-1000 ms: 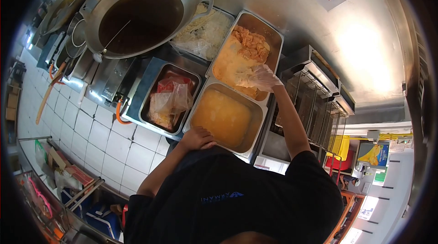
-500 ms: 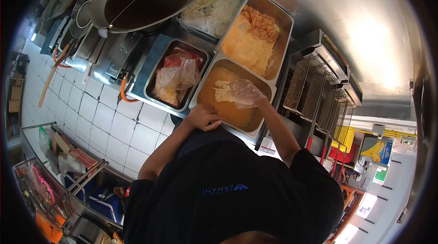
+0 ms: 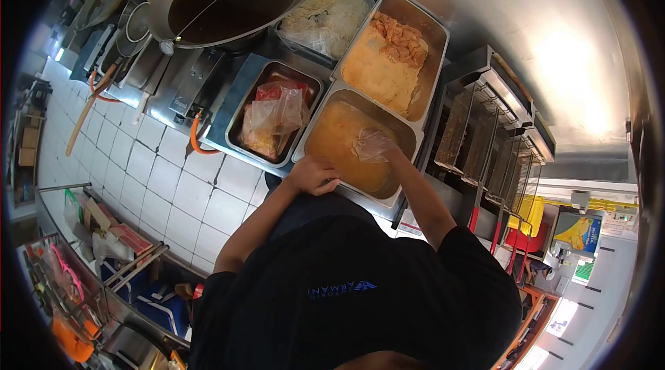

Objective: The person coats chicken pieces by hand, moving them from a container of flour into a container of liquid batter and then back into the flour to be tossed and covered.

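Gloved right hand (image 3: 374,146) dips into orange liquid (image 3: 337,136), its grip unclear; left hand (image 3: 315,175), partly open, rests at the steel pan's (image 3: 410,136) near rim. Beyond sits a pan (image 3: 435,45) holding orange-coated pieces (image 3: 402,39) and pale powder (image 3: 375,71).

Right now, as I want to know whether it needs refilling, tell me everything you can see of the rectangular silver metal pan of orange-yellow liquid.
The pan looks like steel, with rounded corners and a flat rim. Cloudy orange-yellow liquid covers its bottom, below the rim; its depth can't be judged. It sits between the pan of pale powder and the person. The right hand, clear-gloved, dips in; the bare left hand rests at the near left corner.
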Tool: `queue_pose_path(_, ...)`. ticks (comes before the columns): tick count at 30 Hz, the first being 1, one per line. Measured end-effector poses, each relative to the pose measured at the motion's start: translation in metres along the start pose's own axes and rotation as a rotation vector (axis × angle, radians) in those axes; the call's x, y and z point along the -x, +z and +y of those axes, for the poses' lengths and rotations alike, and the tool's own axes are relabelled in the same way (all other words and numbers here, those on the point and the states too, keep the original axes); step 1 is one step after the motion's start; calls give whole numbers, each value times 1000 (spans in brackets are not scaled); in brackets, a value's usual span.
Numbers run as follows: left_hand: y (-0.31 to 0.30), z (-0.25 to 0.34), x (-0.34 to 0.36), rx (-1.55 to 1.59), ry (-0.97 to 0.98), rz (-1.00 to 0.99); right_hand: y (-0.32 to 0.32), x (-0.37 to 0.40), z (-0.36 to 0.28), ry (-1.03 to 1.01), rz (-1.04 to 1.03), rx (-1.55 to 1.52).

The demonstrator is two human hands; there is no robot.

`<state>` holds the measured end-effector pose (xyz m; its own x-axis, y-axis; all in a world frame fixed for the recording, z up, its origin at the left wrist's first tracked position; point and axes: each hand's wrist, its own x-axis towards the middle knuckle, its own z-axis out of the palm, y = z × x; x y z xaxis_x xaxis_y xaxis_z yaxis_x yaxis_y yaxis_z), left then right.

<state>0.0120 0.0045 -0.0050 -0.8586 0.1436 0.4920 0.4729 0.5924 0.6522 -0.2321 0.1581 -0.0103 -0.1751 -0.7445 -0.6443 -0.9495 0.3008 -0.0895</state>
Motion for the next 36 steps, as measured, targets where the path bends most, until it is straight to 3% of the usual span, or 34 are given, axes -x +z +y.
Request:
queue_pose_path(5,1,0,0,-15,22,32,15,-14,5,-95,308,109)
queue_pose_path(10,1,0,0,-20,0,2,-11,9,-1,-134,571,233)
queue_pose_path(13,-1,0,0,-39,-6,-19,-36,28,3,-133,480,252)
queue_pose_path(16,2,-2,2,-49,1,-9,-75,65,-12,-110,366,528)
queue_pose_path(18,-1,0,-1,-48,4,-10,-100,89,-20,-41,303,355)
queue_pose_path(21,-1,-1,-2,-29,54,43,-57,68,20,57,397,-300)
queue_pose_path(24,0,-1,-1,1,25,7,-12,56,57,-166,607,-869)
queue_pose_path(26,-2,0,-1,-20,13,-8,-5,58,64,-202,605,-993)
queue_pose_path(28,-1,-1,-1,-28,5,-11,-14,67,62,-211,605,-1014)
queue_pose_path(36,0,1,-3,-24,6,19,-53,96,46,-162,536,-592)
